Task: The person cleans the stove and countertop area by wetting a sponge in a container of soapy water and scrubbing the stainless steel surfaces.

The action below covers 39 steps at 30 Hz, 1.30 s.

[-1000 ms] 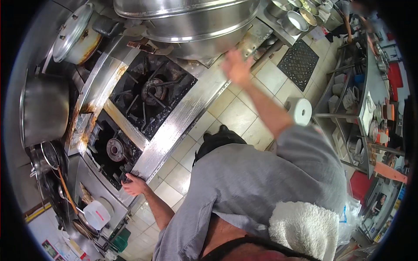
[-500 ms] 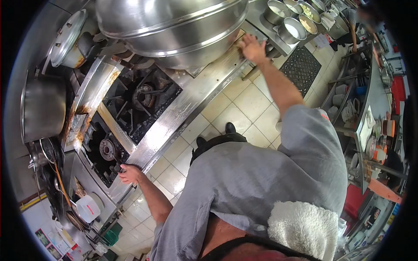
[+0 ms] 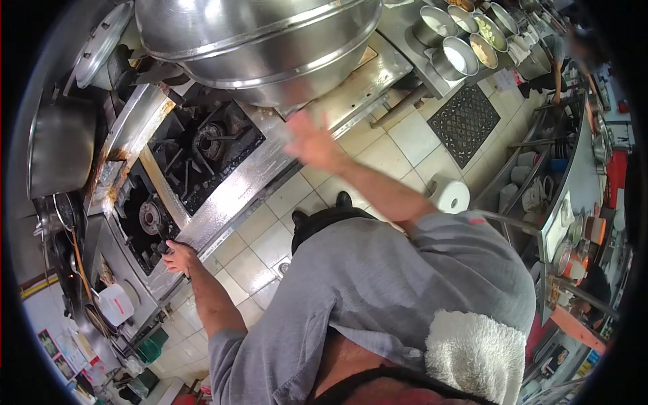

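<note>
My left hand (image 3: 179, 258) rests at the front edge of the metal stove, beside the lower burner (image 3: 154, 217). Its fingers curl round something small and dark that I cannot make out. Blurred by motion, my right hand (image 3: 312, 140) is over the stove's front ledge (image 3: 233, 187), just below a large steel steamer (image 3: 270, 57). Its fingers look spread, and nothing shows in them. The upper burner (image 3: 210, 140) is left of my right hand. No flame shows on either burner.
Steel pots of ingredients (image 3: 454, 59) stand at the upper right. A dark floor mat (image 3: 464, 125) and a white roll-shaped object (image 3: 451, 196) are right of the stove. Shelving (image 3: 526, 182) runs down the right side. A tall pot (image 3: 62, 148) stands at the left. Another person's arm (image 3: 557, 81) shows at top right.
My right hand first reached the ledge right of the steamer, then swung back left along the stove front. My left hand stayed at the stove edge. The view has shifted.
</note>
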{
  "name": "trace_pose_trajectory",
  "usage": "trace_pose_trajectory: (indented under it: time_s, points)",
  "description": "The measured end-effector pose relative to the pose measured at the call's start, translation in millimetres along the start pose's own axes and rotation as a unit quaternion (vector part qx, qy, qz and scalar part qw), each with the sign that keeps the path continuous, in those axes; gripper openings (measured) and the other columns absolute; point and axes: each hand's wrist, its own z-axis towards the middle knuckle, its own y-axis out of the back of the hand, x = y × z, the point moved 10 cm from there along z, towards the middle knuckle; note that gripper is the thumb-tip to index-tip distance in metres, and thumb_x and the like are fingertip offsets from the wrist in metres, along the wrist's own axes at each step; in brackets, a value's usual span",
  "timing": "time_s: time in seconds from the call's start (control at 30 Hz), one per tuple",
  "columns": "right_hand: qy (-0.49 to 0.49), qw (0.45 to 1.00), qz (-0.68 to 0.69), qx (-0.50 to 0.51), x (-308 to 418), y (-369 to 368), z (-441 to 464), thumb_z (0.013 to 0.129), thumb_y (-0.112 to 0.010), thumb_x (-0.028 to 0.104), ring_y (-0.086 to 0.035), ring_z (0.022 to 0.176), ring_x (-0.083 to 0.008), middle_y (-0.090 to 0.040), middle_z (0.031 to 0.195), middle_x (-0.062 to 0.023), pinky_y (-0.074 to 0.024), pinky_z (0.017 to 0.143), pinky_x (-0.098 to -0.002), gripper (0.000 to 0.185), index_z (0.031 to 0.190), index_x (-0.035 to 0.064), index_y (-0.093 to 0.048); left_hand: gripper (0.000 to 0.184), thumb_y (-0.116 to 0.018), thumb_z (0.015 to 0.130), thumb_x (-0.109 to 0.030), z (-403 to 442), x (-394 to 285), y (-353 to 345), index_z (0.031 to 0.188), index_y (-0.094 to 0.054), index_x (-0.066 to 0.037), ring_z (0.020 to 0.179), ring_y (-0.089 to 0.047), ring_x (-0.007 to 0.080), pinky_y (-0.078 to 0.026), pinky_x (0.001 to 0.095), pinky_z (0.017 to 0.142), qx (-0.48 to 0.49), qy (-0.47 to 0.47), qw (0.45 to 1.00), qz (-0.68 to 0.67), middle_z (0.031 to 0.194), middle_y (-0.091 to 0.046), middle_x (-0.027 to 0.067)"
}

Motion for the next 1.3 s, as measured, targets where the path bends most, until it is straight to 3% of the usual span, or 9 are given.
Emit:
trace_pose_trajectory:
  time_s: [0.1,0.3,0.4,0.57,0.73,0.87,1.1,1.23,1.3]
  points:
    - [0.104,0.99,-0.022,0.091,36.4,-14.9,-6.2,0.09,-0.043,0.043,-0.019,0.137,-0.0273,-0.027,0.146,-0.012,-0.0044,0.107,-0.0617,0.057,0.135,0.0076,-0.038,0.075,-0.04,0.084,-0.064,3.7,-6.5,0.2,0.136,-0.035,-0.009,0.133,-0.016,0.0363,-0.022,0.054,0.105,0.003,-0.013,1.0,0.009,0.142,-0.029,0.0117]
    - [-0.184,0.966,-0.169,-0.067,-208.4,116.1,6.6,0.091,-0.042,0.037,-0.032,0.129,-0.0263,-0.042,0.13,-0.0121,-0.0179,0.101,-0.0652,0.049,0.129,0.0056,-0.039,0.076,-0.043,0.083,-0.064,-1.2,-7.5,6.2,0.133,-0.039,-0.007,0.129,-0.021,0.0363,-0.023,0.053,0.104,-0.012,-0.01,1.0,0.006,0.139,-0.033,0.0124]
    - [-0.245,0.963,-0.102,-0.043,-133.0,93.1,6.5,0.09,-0.043,0.042,-0.024,0.134,-0.0296,-0.035,0.138,-0.0147,-0.0141,0.103,-0.0649,0.059,0.134,0.0033,-0.034,0.077,-0.045,0.082,-0.065,2.9,-9.4,6.3,0.131,-0.041,-0.005,0.128,-0.024,0.0361,-0.021,0.0504,0.105,-0.036,-0.016,0.999,-0.009,0.136,-0.037,0.0137]
    - [0.019,0.997,0.039,0.068,65.7,-17.1,-4.7,0.091,-0.041,0.039,-0.018,0.138,-0.0252,-0.027,0.146,-0.0098,-0.0028,0.106,-0.0627,0.058,0.137,0.0053,-0.033,0.075,-0.041,0.083,-0.065,1.9,-5.8,0.5,0.137,-0.035,-0.014,0.133,-0.017,0.0317,-0.027,0.0649,0.094,0.012,0.011,1.0,0.005,0.144,-0.028,0.0059]
    - [-0.072,0.987,-0.141,-0.043,-106.1,77.8,4.4,0.091,-0.044,0.034,-0.039,0.125,-0.0232,-0.042,0.135,-0.0072,-0.0117,0.101,-0.0643,0.048,0.133,0.0105,-0.04,0.074,-0.041,0.083,-0.064,2.6,-6.8,-2.5,0.137,-0.035,-0.014,0.133,-0.017,0.0315,-0.029,0.0642,0.093,0.029,0.02,0.999,0.023,0.143,-0.028,0.0058]
    - [-0.193,0.959,-0.19,-0.079,-193.6,108.9,7.0,0.091,-0.043,0.036,-0.033,0.129,-0.0247,-0.042,0.135,-0.0088,-0.0153,0.098,-0.0682,0.049,0.133,0.0105,-0.037,0.074,-0.039,0.084,-0.064,-0.5,-7.4,5.0,0.137,-0.035,-0.013,0.133,-0.018,0.0327,-0.029,0.0629,0.094,0.008,0.013,1.0,0.016,0.143,-0.029,0.0066]
    - [0.072,0.997,0.029,-0.014,72.5,-17.9,-6.5,0.082,-0.056,0.031,-0.031,0.13,-0.0286,-0.041,0.135,-0.0127,-0.0122,0.104,-0.0648,0.056,0.129,0.0048,-0.043,0.077,-0.037,0.084,-0.066,-1.6,-6.6,5.7,0.137,-0.034,-0.01,0.133,-0.016,0.0362,-0.029,0.0613,0.097,0.022,0.0,1.0,0.011,0.144,-0.027,0.0098]
    - [0.073,0.987,-0.123,-0.072,-51.9,13.8,-1.8,0.078,-0.053,0.013,-0.04,0.122,-0.0269,-0.047,0.123,-0.0121,-0.0185,0.102,-0.0632,0.044,0.121,0.0056,-0.047,0.077,-0.037,0.084,-0.066,9.7,-2.7,-7.4,0.136,-0.036,-0.009,0.132,-0.017,0.0381,-0.026,0.0571,0.101,0.011,-0.024,0.999,0.023,0.143,-0.027,0.0139]
    - [-0.172,0.974,-0.145,0.027,-163.5,80.3,12.5,0.083,-0.048,0.015,-0.038,0.125,-0.0273,-0.045,0.128,-0.0136,-0.023,0.099,-0.0632,0.043,0.125,0.0046,-0.045,0.075,-0.04,0.084,-0.065,5.6,-4.7,-2.0,0.135,-0.038,-0.009,0.131,-0.019,0.038,-0.026,0.0567,0.101,0.007,-0.016,1.0,0.012,0.141,-0.03,0.0138]
